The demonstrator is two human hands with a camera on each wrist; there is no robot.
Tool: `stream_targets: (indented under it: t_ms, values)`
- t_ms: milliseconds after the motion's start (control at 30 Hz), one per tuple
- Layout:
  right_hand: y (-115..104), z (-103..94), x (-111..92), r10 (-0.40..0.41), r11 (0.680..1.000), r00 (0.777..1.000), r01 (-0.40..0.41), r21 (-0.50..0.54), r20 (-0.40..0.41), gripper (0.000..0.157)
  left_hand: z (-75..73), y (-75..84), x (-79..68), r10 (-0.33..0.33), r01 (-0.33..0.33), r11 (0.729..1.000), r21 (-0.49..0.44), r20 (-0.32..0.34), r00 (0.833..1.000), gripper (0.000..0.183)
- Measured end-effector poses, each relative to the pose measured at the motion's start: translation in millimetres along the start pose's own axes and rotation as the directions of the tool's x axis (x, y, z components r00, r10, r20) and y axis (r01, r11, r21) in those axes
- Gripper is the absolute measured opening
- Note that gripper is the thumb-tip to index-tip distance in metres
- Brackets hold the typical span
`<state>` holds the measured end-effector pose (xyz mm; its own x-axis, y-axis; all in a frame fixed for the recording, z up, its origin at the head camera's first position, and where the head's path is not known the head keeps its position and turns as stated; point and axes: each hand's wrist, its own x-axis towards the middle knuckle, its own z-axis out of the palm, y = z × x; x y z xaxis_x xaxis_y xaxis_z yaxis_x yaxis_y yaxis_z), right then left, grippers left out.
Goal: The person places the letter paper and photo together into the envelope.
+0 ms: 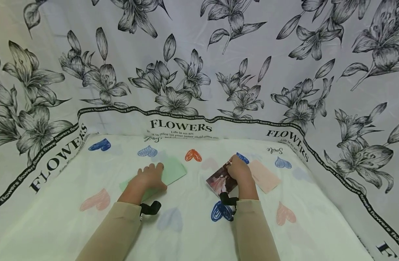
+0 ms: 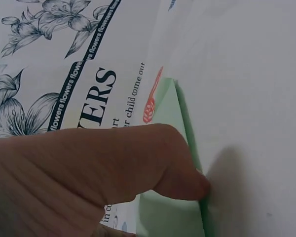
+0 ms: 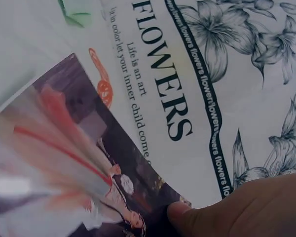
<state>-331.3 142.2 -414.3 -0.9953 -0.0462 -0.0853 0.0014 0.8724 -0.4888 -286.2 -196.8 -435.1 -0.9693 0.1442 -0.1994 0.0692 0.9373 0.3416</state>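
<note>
seemingly unfinished: left hand (image 1: 149, 178) grips green paper (image 1: 175, 172) left of centre, right hand (image 1: 241, 173) pinches photo print (image 1: 220, 180) right of centre, neither yet released

The two forearms (image 1: 111, 228) reach forward, well apart. The left hand (image 1: 149, 178) is palm down, its thumb (image 2: 170, 163) spread sideways and bent. The right hand (image 1: 241, 172) pinches with its curled fingers (image 1: 233, 160).

White cloth (image 1: 202, 239) spans the lower frame

Printed hearts (image 1: 286, 214) dot it — green paper (image 1: 176, 172) lies left of centre, pink paper (image 1: 264, 177) right of centre. Whether the photo (image 1: 220, 181) between them touches the cloth is unclear.
</note>
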Motion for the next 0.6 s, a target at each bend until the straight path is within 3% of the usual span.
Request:
stream_targets:
  t_ms: [333, 600]
  values:
    - [3.2, -3.1, 2.1, -0.023, 0.999, 0.999, 0.021, 0.046, 0.029, 0.042, -5.9, 19.9, -8.1, 0.018, -0.018, 1.0, 0.011, 0.016, 1.0, 0.091]
    - [-0.6, -7.9, -0.6, -0.007, 0.988, 0.999, -0.001, 0.155, 0.046, 0.05, -3.2, 19.2, -2.9, 0.063, -0.063, 0.998, 0.021, 0.011, 0.998, 0.088]
